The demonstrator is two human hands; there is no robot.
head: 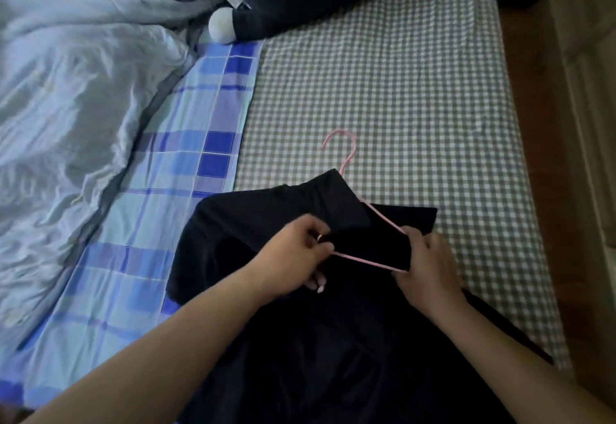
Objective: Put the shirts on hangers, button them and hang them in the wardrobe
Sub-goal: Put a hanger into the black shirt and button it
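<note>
I see a gingham bed (400,90) beside wood floor (526,123) — soft black shirt (266,217), thin pink hanger (348,153); left hand (293,257) pinches shirt, right hand (430,257) grips hanger.

Home bedroom: bed (400,90), duvet (73,90)

Black shirt (266,223) (pink hanger (350,153))
</note>
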